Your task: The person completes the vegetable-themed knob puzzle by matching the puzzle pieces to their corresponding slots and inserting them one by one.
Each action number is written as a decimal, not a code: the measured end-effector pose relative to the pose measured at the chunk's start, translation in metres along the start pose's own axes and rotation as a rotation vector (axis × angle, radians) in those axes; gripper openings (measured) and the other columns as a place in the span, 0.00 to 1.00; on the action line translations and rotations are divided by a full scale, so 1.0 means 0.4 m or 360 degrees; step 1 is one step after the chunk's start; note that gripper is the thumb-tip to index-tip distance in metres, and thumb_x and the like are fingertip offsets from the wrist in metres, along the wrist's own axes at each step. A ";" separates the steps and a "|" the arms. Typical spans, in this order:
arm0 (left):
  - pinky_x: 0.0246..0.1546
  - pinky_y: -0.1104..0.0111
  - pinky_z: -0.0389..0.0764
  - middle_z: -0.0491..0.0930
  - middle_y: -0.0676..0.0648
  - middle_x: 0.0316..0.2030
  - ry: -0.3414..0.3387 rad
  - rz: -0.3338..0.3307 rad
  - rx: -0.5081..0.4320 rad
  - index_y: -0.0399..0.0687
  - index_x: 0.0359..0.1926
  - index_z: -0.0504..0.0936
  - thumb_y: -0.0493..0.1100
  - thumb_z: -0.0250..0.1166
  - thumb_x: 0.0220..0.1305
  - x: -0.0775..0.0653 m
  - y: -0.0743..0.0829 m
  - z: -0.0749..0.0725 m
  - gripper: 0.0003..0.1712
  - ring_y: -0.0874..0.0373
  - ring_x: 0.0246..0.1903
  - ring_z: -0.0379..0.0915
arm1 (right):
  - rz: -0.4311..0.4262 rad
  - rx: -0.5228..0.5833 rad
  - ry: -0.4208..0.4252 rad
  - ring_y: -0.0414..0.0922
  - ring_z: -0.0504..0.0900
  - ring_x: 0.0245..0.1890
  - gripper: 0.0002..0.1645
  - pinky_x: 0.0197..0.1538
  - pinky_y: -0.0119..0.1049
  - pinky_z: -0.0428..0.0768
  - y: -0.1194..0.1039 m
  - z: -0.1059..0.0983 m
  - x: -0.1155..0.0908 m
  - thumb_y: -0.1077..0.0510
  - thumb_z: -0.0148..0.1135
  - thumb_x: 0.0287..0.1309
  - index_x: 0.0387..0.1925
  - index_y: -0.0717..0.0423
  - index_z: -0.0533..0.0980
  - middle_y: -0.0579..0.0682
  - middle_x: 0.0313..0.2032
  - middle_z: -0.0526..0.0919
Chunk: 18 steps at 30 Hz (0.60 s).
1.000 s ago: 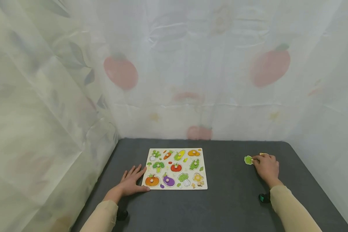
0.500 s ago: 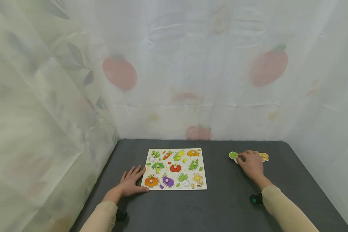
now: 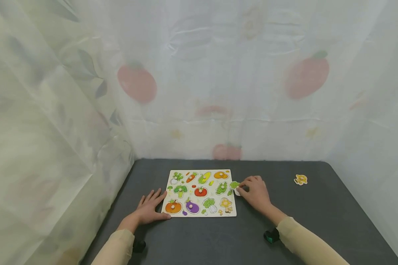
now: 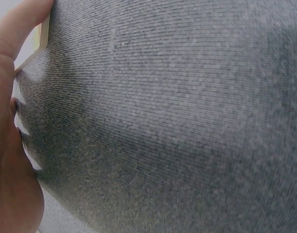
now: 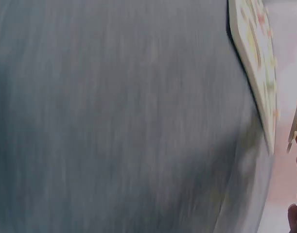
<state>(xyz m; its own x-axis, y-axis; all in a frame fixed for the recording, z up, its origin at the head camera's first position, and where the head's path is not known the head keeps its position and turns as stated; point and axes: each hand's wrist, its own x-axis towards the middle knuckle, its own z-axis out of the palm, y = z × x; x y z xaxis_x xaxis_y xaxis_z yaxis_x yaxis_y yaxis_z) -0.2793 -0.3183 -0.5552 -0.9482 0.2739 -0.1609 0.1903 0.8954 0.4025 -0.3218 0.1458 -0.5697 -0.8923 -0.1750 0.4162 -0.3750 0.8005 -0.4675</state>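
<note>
A white puzzle board (image 3: 194, 198) printed with vegetables lies on the dark table, several knobbed pieces set in it. My left hand (image 3: 148, 210) rests at its left edge, fingers spread and straight, the thumb along the near corner. Between thumb and fingers my right hand (image 3: 254, 193) pinches a green-and-white leafy vegetable puzzle piece (image 3: 234, 185) just over the board's right edge. In the right wrist view that piece (image 5: 295, 124) shows edge-on, raised above the board (image 5: 253, 63). The bok choy and mushroom pictures at the board's near right show no knobs.
A yellow mushroom puzzle piece (image 3: 300, 179) lies alone on the right part of the dark table (image 3: 219, 243). Pale printed curtains (image 3: 225, 92) hang behind the table and along its sides.
My right hand has carried the leafy vegetable piece leftward from the table's right side to the board's edge, uncovering the mushroom piece. The left hand has stayed in place.
</note>
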 end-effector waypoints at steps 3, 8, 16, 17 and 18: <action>0.70 0.32 0.33 0.49 0.34 0.79 0.0032 0.0034 -0.0035 0.50 0.81 0.57 0.75 0.71 0.52 0.000 -0.010 0.010 0.64 0.30 0.77 0.36 | -0.0049 0.0028 -0.0040 0.53 0.73 0.53 0.07 0.56 0.56 0.72 -0.041 0.021 -0.002 0.47 0.74 0.60 0.35 0.44 0.88 0.46 0.42 0.82; 0.71 0.33 0.29 0.48 0.36 0.80 0.0069 0.0057 -0.0055 0.54 0.82 0.55 0.80 0.67 0.50 0.004 -0.028 0.026 0.66 0.32 0.78 0.34 | -0.0130 0.0062 -0.0086 0.51 0.73 0.52 0.05 0.56 0.56 0.72 -0.097 0.046 -0.003 0.47 0.74 0.60 0.32 0.40 0.88 0.43 0.40 0.82; 0.72 0.35 0.30 0.47 0.41 0.80 0.0069 0.0001 -0.0042 0.56 0.81 0.56 0.80 0.69 0.47 0.022 -0.048 0.042 0.67 0.35 0.78 0.35 | -0.0266 0.0095 -0.0113 0.47 0.73 0.46 0.05 0.50 0.50 0.74 -0.153 0.082 -0.008 0.48 0.74 0.60 0.29 0.38 0.87 0.41 0.37 0.82; 0.72 0.35 0.31 0.47 0.40 0.80 0.0070 0.0002 -0.0042 0.56 0.81 0.57 0.80 0.69 0.47 0.022 -0.049 0.041 0.67 0.35 0.78 0.35 | -0.0284 0.0082 -0.0113 0.46 0.73 0.45 0.05 0.49 0.49 0.74 -0.158 0.087 -0.009 0.48 0.75 0.59 0.28 0.39 0.87 0.41 0.37 0.81; 0.72 0.35 0.31 0.47 0.41 0.80 0.0069 0.0000 -0.0039 0.56 0.81 0.56 0.80 0.69 0.47 0.022 -0.049 0.041 0.67 0.35 0.78 0.35 | -0.0300 0.0060 -0.0109 0.45 0.73 0.44 0.05 0.49 0.48 0.74 -0.162 0.093 -0.009 0.48 0.75 0.58 0.27 0.39 0.87 0.40 0.36 0.81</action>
<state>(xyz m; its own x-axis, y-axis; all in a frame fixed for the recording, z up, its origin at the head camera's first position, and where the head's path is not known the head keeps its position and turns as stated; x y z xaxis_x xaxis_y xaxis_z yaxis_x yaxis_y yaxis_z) -0.2872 -0.3276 -0.5791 -0.9584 0.2580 -0.1218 0.1847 0.8863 0.4246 -0.3034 0.0732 -0.5698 -0.8201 -0.3593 0.4454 -0.5449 0.7280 -0.4160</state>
